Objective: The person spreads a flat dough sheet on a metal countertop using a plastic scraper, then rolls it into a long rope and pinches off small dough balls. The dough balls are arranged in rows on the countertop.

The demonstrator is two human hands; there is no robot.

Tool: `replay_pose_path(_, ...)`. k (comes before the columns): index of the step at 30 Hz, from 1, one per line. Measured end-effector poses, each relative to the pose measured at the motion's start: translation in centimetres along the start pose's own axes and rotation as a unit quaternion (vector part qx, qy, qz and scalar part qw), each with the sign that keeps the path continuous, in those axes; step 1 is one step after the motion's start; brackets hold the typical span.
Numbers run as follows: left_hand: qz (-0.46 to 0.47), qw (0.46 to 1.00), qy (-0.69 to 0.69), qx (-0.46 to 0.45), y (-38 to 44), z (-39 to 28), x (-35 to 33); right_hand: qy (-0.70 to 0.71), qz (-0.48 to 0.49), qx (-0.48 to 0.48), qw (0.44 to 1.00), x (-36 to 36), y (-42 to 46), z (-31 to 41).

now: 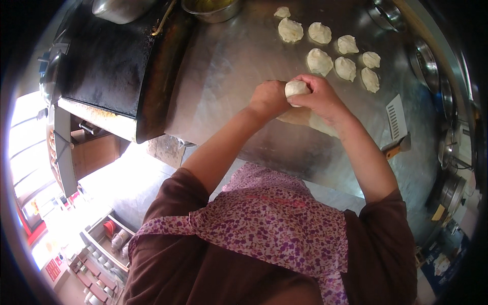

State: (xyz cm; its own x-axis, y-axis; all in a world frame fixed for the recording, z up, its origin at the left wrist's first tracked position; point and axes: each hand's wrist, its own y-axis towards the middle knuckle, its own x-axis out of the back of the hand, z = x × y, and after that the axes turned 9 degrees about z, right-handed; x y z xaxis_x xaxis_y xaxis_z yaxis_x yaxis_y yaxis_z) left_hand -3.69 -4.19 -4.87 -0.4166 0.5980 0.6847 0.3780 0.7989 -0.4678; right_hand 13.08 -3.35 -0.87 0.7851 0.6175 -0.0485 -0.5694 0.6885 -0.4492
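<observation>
A rounded ball of dough [296, 90] is held between both hands above the metal worktop [213, 80]. My right hand [319, 95] grips it with the fingers over its top and the thumb at its lower side. My left hand [270, 97] is curled against the ball's left side, its fingers mostly hidden. Under my right hand and wrist, a flat sheet of dough [318, 122] lies on the worktop, partly covered. Beyond the hands sit several lumps of dough, the nearest being a plump one [320, 61], with a smaller lump [282, 12] farthest off.
A black griddle [105, 57] adjoins the worktop at left. A metal bowl with yellowish contents [213, 13] stands at the top. To the right lie a slotted metal turner [396, 116] and a wooden-handled scraper [398, 148]. Metal bowls [425, 66] line the right edge.
</observation>
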Motion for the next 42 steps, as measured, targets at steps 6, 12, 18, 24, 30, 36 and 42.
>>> replay_pose_path(6,-0.022,0.999,-0.04,0.006,-0.3,0.2,-0.1,0.234,0.07,0.144,0.959,0.0,-0.5,5.3)
replay_pose_path(12,-0.098,0.98,-0.081,-0.153,-3.6,4.8,0.2,-0.415,-0.154,0.22,0.869,3.5,4.1,-0.1)
replay_pose_path(18,-0.184,0.962,0.012,-0.203,-8.1,5.7,0.3,-0.268,-0.309,0.114,0.906,6.5,-9.5,-4.1)
replay_pose_path(24,-0.116,0.924,0.248,-0.267,-4.1,1.4,-1.8,-0.476,-0.328,0.004,0.816,6.1,-19.6,-11.4)
replay_pose_path(30,-0.004,0.952,0.167,-0.258,-0.1,1.9,-1.4,-0.454,-0.323,0.078,0.827,4.3,-14.4,-13.1)
replay_pose_path(36,0.167,0.976,-0.056,-0.13,-3.6,0.5,6.0,-0.31,-0.257,0.075,0.912,3.7,-16.7,-7.2)
replay_pose_path(42,0.053,0.933,0.31,-0.177,-8.0,3.2,3.3,-0.461,-0.286,0.048,0.839,1.7,-17.0,-11.5)
